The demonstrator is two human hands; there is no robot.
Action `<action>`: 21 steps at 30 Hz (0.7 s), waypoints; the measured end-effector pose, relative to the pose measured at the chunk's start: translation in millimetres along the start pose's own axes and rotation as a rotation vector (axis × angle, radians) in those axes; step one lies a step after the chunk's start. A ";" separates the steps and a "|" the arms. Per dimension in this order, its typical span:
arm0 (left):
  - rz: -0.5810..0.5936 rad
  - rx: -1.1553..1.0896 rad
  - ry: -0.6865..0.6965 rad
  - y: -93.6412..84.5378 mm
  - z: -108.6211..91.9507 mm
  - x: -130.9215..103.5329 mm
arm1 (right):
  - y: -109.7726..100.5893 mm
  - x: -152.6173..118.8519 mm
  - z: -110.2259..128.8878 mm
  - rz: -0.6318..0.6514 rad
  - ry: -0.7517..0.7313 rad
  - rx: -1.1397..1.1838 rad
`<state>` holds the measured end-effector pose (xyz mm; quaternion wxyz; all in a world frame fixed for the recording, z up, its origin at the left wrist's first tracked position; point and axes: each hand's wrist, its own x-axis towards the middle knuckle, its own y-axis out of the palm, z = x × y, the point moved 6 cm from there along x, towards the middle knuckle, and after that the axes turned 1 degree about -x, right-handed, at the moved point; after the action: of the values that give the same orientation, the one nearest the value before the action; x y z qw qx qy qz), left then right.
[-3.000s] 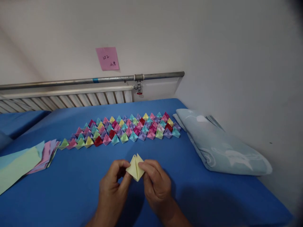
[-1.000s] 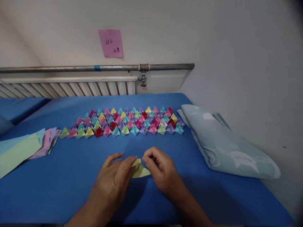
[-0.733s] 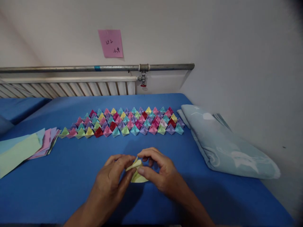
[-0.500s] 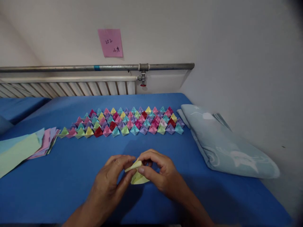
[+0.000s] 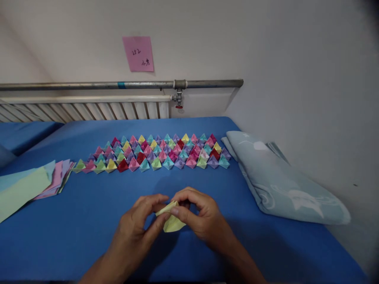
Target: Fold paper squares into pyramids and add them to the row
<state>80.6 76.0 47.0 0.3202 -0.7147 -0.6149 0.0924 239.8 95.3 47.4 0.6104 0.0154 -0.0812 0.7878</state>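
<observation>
Between both hands is a partly folded piece of pale yellow paper [image 5: 174,224], held above the blue bed surface [image 5: 89,236]. My left hand [image 5: 140,225] grips its left corner between thumb and fingers. My right hand [image 5: 197,215] pinches the paper's upper right part, thumb in front and fingers curled behind. The fingers cover part of the folds. Beyond the hands, folded paper boats [image 5: 168,162] in many colours stand close together in several rows.
On the left lies a stack of coloured paper sheets [image 5: 26,185], touching the end of the front row. A folded grey-green blanket [image 5: 278,181] rests at the right by the wall. Behind the bed are a radiator [image 5: 118,109], a metal pipe [image 5: 89,85] and a pink note [image 5: 138,54].
Fingers have shifted slightly on the yellow paper, and my right thumb sits a little further left. The paper's lower flap hangs marginally lower. The rows of boats have not moved.
</observation>
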 end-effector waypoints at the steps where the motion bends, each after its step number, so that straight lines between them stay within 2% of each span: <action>1: 0.016 -0.053 -0.067 1.0 2.8 0.3 | -2.9 -0.8 -1.5 -0.017 0.012 0.017; 6: 0.012 -0.374 -0.365 5.8 15.0 2.6 | -24.3 -11.7 -20.4 -0.178 0.103 0.168; 9: -0.013 -0.529 -0.466 8.4 19.5 3.6 | -14.6 -17.6 -30.4 -0.063 0.183 0.244; 12: 0.002 -0.594 -0.491 11.8 20.0 3.6 | 2.7 -19.4 -32.5 0.055 0.222 0.266; 17: 0.046 -0.611 -0.493 16.9 18.6 2.2 | 14.4 -14.8 -35.8 0.048 0.229 0.352; 21: 0.068 -0.701 -0.602 20.1 24.7 -0.9 | 14.3 -13.8 -39.9 0.034 0.239 0.362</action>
<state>83.9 82.9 16.0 -0.1367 -0.7410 -0.6509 0.0929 232.5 84.5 4.7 0.5897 0.0300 0.1342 0.7959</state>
